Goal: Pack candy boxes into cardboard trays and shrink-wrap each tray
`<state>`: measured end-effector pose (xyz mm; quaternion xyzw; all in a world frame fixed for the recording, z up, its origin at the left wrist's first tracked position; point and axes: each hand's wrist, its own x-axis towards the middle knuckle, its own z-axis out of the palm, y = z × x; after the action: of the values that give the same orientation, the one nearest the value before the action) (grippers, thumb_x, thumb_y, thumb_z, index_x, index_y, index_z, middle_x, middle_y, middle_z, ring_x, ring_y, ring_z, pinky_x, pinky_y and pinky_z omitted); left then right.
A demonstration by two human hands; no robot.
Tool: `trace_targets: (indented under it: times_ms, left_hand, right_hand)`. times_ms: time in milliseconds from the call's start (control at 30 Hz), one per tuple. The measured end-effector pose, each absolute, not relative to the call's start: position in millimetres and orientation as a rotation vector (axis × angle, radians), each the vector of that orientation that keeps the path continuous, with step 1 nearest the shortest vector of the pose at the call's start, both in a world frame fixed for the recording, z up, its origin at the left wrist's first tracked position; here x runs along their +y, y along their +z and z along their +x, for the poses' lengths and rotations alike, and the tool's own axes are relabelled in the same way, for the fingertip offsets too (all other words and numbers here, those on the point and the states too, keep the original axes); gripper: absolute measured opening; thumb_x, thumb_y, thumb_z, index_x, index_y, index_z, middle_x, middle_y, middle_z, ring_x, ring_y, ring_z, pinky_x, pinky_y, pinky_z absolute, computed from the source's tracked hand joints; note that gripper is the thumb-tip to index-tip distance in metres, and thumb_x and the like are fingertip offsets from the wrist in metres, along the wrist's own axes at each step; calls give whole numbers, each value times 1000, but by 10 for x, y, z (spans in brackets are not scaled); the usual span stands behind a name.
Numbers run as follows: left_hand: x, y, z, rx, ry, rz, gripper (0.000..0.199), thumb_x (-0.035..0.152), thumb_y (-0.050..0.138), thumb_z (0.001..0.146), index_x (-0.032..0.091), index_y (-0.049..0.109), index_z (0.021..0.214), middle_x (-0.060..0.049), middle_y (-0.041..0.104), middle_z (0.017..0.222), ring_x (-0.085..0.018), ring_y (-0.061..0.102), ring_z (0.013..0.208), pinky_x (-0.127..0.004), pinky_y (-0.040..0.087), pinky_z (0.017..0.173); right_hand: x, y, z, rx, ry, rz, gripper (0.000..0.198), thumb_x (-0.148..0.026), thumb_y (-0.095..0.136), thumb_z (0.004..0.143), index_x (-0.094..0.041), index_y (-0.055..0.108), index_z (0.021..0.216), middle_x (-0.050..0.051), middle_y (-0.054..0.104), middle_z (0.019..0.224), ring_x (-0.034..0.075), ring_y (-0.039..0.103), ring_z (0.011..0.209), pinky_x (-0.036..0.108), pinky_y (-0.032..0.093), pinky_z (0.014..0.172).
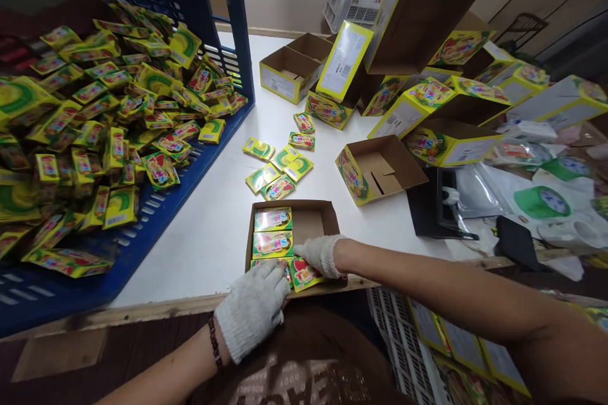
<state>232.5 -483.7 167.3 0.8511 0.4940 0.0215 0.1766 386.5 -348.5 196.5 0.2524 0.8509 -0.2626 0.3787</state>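
An open display carton (317, 205) lies at the table's front edge, with small yellow-green candy boxes (273, 244) laid face up in its left column. My right hand (319, 254), in a white knitted glove, reaches in from the right; its fingers are closed on a candy box (304, 274) in the front of the carton. My left hand (254, 309), gloved too, rests over the carton's front left corner. Its fingers stretch out onto a candy box there and partly hide it. Behind the carton, several loose candy boxes (280, 188) lie on the white table.
A blue plastic crate (190, 193) on its side at left holds a heap of candy boxes. Empty cartons (380, 168) are stacked at the back right. Green tape rolls (541, 201) and a black phone-like object (517, 242) lie at right. A white crate (399, 335) stands below the table edge.
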Motion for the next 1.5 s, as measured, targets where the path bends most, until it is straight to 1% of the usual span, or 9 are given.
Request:
trace_targets:
  times_ms: [100,267,567,700,833,967,1133,1333,1500]
  left_hand:
    - [-4832,1673,2318,1418,79,2419,23,17,56,86,14,67,106,-15,64,122,-31,59,116,-47,50,98]
    - [-4821,1732,2317,1422,69,2389,20,19,53,87,15,67,101,-14,66,119,-30,58,117,-46,50,98]
    - [-4768,1969,2406,1463,91,2217,37,39,61,83,23,58,116,-11,60,116,-29,56,105,-45,49,88]
    - [-4707,2044,2441,1397,-136,2299,45,49,70,76,23,60,111,-11,57,118,-32,53,106,-48,47,87]
    - [-4711,2024,2437,1380,-158,2328,51,54,74,71,21,62,108,-12,56,122,-33,51,108,-50,45,88]
    - [-4745,2022,2419,1438,-91,2265,46,53,71,74,22,62,106,-10,58,117,-31,52,104,-48,45,88]
    - [-4716,2039,2436,1405,-86,2252,63,60,71,71,27,59,123,-12,55,124,-33,50,108,-51,43,89]
    - [-4658,2043,2473,1420,-185,2262,61,67,72,65,26,66,109,-15,54,126,-36,52,108,-52,44,86]
    - [-4687,2032,2469,1401,-203,2276,67,68,74,61,23,65,110,-16,55,124,-37,53,108,-53,44,89]
  right_hand:
    - [-3449,2062,3912,2123,-655,533,68,-13,69,69,-15,48,134,16,67,114,27,68,93,32,50,72]
    - [-3272,2403,3919,2172,-850,347,50,-15,67,75,-17,56,124,10,69,112,21,66,93,27,48,73]
    - [-3654,2168,3913,2160,-372,669,49,-14,75,65,-8,62,113,20,69,109,31,68,94,35,50,75]
    - [-3474,2293,3934,2096,-560,492,57,-12,72,67,-11,57,122,17,68,111,28,68,90,32,49,68]
    - [-3257,2454,3968,2110,-716,294,44,-15,65,77,-17,57,121,11,68,109,25,67,87,30,47,64]
    - [-3463,2286,3990,2149,-636,425,45,-18,64,79,-16,53,122,14,67,110,28,68,90,33,49,65]
    - [-3791,2044,4066,2371,-464,703,37,-13,58,83,-9,52,120,19,67,105,31,67,96,37,50,74]
    - [-3398,2367,4065,2179,-747,400,35,-17,64,81,-18,58,115,11,68,110,24,67,90,29,47,68]
    - [-3531,2256,3947,2216,-592,599,29,-24,66,81,-14,63,108,14,70,105,29,68,92,33,49,69]
